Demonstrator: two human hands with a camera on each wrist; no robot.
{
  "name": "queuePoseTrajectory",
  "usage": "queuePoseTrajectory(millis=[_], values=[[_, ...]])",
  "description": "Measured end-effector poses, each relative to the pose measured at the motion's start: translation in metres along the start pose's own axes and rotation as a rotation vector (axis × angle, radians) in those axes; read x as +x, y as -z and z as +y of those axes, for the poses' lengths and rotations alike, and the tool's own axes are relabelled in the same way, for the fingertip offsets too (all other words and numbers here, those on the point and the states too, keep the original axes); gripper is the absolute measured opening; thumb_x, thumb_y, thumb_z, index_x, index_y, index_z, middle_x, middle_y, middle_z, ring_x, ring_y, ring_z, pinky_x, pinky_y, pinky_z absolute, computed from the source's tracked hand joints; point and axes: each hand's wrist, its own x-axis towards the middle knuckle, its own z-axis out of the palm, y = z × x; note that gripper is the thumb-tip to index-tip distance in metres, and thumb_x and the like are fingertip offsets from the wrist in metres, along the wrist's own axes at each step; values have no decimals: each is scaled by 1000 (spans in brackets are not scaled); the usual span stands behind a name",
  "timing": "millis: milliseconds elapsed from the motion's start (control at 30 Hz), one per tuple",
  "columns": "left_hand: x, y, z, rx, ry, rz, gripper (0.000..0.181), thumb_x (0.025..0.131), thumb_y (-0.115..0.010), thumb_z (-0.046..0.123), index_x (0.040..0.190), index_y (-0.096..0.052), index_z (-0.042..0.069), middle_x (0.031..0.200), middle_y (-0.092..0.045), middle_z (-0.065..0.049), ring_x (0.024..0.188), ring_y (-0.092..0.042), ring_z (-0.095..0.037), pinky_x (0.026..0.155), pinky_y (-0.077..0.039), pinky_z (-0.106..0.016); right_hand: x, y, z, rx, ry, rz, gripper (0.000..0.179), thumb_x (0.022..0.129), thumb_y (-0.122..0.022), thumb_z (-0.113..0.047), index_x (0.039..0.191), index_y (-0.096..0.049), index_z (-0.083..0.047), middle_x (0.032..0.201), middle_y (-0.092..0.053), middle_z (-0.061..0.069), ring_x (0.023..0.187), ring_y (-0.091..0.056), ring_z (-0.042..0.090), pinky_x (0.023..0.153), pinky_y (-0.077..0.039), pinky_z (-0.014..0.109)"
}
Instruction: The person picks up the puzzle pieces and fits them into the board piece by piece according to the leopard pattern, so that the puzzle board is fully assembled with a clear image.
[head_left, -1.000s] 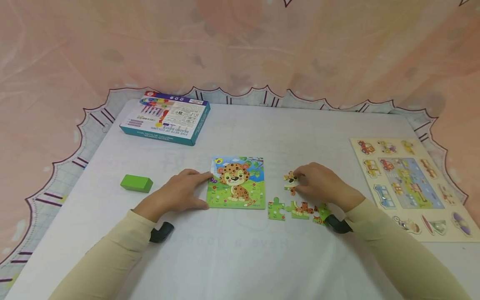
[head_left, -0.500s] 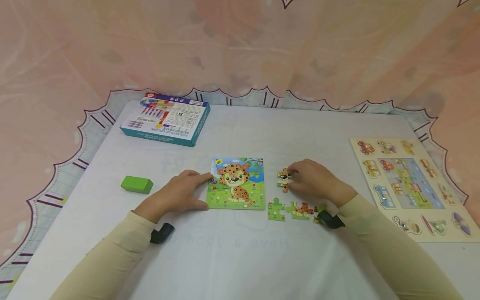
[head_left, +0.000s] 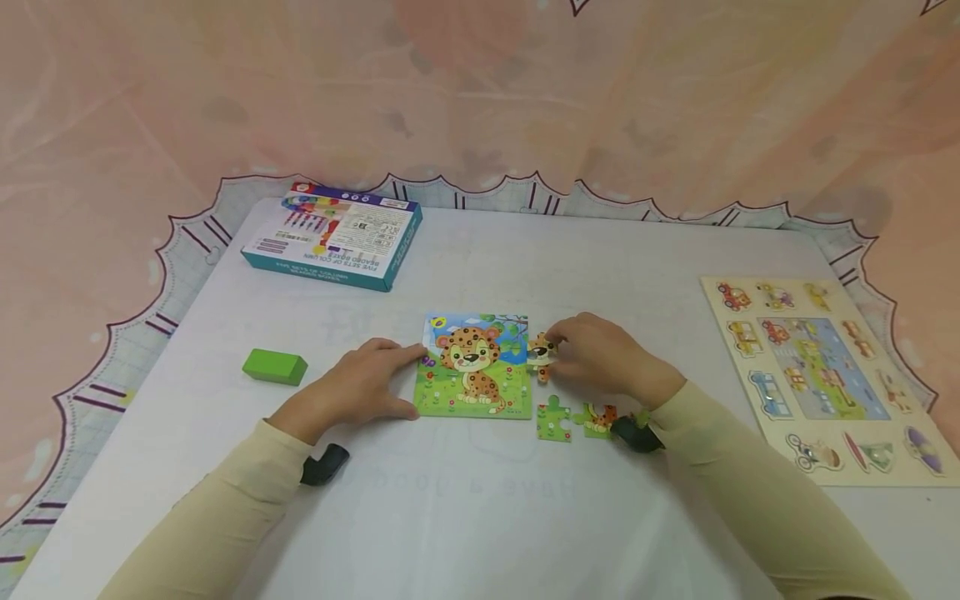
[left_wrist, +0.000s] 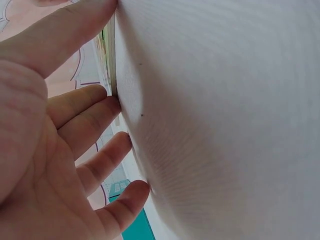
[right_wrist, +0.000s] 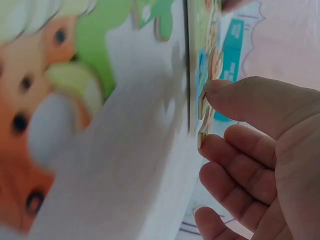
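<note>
Bracing the near and far corners of a square leopard picture board (head_left: 472,375), your left hand (head_left: 351,383) lies low on the white bench (head_left: 450,525), fingers loosely extended and thumb apart, gripping nothing; thumb and index finger rest at the board's left edge. Your right hand (head_left: 611,358) reaches in from the right, wrist raised, its thumb and fingertips pinching a leopard-face puzzle piece (head_left: 539,358). That piece is lifted off the bench, roughly level, at the board's right edge; whether the two touch, you cannot tell from these views.

Compared with half a second ago, your right hand has carried the piece leftward, from well beside the board to its very edge. Your left hand and the board have stayed in place.

Nearer you, to the right of the board, lie a green flower piece (head_left: 553,423) and a spotted body piece (head_left: 598,417); another piece (head_left: 642,417) is mostly hidden under your right wrist. Left of your left arm sits a green block (head_left: 274,367). A flat teal-edged box (head_left: 330,242) lies at the far left, and a pale vehicle board (head_left: 828,379) at the right.
</note>
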Motion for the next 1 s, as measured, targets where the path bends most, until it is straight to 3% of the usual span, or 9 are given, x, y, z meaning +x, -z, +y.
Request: queuePoseTrajectory(millis=[400,667,1000], values=[[0,0,1,5,3,6,85,78,-87,33,150,-48,13,142,-50,-19,131,-43,-39,102,-40,-59,17,-4,-22,-11,27,-19,37,90,-69,-22,122,-69,-4,119,-68,8,119,-57,29,99,-47,44],[0,-1,1,2,5,7,84,78,-88,32,150,-48,12,141,-51,-19,132,-42,-39,102,-40,-59,27,-6,-40,-23,49,-41,39,92,-72,-27,124,-68,-5,114,-68,6,110,-58,25,92,-49,40],[1,-1,0,8,-4,5,85,78,-87,34,150,-48,12,142,-51,-18,133,-41,-38,103,-39,-59,38,-12,-47,-31,75,-36,40,91,-73,-28,123,-67,-4,115,-68,6,112,-58,25,94,-49,40]])
